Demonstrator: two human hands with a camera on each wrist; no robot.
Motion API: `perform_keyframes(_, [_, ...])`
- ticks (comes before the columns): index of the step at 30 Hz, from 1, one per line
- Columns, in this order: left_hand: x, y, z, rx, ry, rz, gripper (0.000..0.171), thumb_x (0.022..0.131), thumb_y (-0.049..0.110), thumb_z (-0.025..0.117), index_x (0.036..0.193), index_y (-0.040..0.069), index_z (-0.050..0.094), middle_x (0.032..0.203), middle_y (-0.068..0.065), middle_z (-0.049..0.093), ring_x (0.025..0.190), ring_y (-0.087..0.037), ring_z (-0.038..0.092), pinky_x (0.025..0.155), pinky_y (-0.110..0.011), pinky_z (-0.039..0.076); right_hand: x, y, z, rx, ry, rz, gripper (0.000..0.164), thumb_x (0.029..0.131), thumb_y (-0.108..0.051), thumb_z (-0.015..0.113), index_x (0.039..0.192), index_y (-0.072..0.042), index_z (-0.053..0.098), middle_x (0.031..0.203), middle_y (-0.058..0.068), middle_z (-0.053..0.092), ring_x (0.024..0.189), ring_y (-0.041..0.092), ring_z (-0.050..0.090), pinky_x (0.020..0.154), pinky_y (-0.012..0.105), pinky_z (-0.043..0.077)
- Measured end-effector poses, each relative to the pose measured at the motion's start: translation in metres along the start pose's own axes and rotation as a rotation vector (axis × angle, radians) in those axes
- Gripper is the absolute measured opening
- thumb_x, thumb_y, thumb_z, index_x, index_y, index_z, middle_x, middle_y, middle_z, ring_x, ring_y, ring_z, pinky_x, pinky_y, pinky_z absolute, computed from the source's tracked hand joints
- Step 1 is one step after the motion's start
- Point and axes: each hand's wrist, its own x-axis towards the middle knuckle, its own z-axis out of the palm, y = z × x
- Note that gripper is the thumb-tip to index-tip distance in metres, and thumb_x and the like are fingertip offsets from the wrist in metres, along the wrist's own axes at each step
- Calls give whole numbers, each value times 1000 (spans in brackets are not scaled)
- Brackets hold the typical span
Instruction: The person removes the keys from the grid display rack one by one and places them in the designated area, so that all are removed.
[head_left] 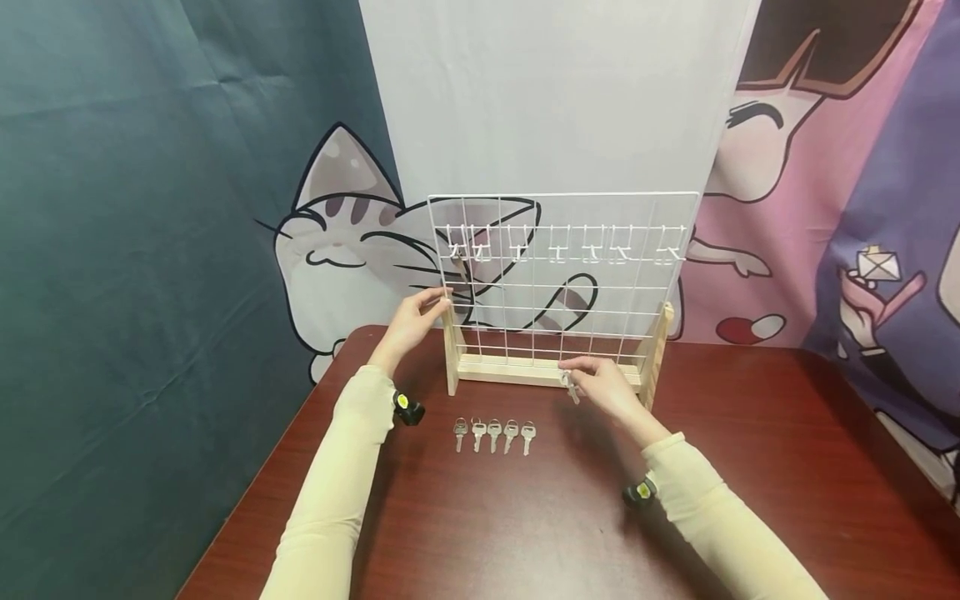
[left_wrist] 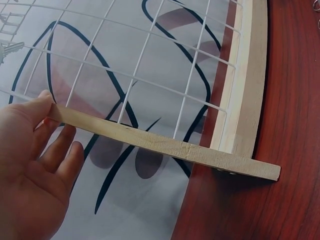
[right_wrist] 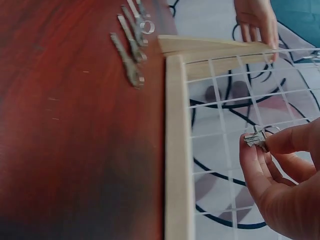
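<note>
At the left side of a white wire grid rack (head_left: 564,311), my left hand (head_left: 411,327) holds the top of the wooden upright (left_wrist: 145,137) between thumb and fingers. My right hand (head_left: 606,390) pinches a silver key (right_wrist: 256,140) with a small ring, in front of the grid's lower part. Several keys (head_left: 494,433) with rings lie in a row on the table before the rack. White hooks (head_left: 557,253) line the upper grid, and one key (head_left: 460,264) hangs from the leftmost.
The rack's wooden base (head_left: 510,372) stands on a dark red table (head_left: 480,533). Right of the grid rises the other upright (head_left: 657,354). Behind the table hangs a printed cloth (head_left: 555,100) with a cartoon cat and figures.
</note>
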Motion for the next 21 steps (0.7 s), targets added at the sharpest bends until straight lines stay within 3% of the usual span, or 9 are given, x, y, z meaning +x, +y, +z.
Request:
perform_keyframes(7, [-1, 0, 2, 22, 1, 0, 39, 104, 22, 60, 138, 2, 60, 138, -15, 61, 126, -31, 59, 109, -44, 44, -8, 23, 18, 65, -47, 42, 28, 95, 1, 54, 116, 10, 69, 93, 14, 74, 79, 21, 71, 71, 30, 59])
perform_keyframes(11, [-1, 0, 2, 22, -7, 4, 41, 104, 22, 59, 139, 1, 58, 140, -15, 59, 127, -32, 59, 109, -45, 44, -14, 31, 28, 74, -46, 81, 27, 94, 1, 55, 116, 11, 69, 93, 15, 73, 77, 21, 71, 70, 32, 60])
perform_keyframes(15, [-2, 3, 1, 10, -20, -10, 43, 105, 21, 58, 142, -1, 55, 143, -18, 56, 130, -33, 55, 111, -46, 41, -18, 35, 36, 98, -54, 122, 27, 94, 1, 55, 115, 11, 69, 93, 15, 74, 81, 29, 74, 70, 32, 60])
perform_keyframes(21, [-12, 32, -3, 18, -44, -22, 41, 105, 11, 55, 142, -7, 52, 143, -21, 55, 133, -36, 52, 111, -46, 41, -23, 36, 46, 56, -49, 144, 26, 92, -1, 56, 112, 8, 71, 94, 14, 74, 77, 27, 74, 67, 29, 59])
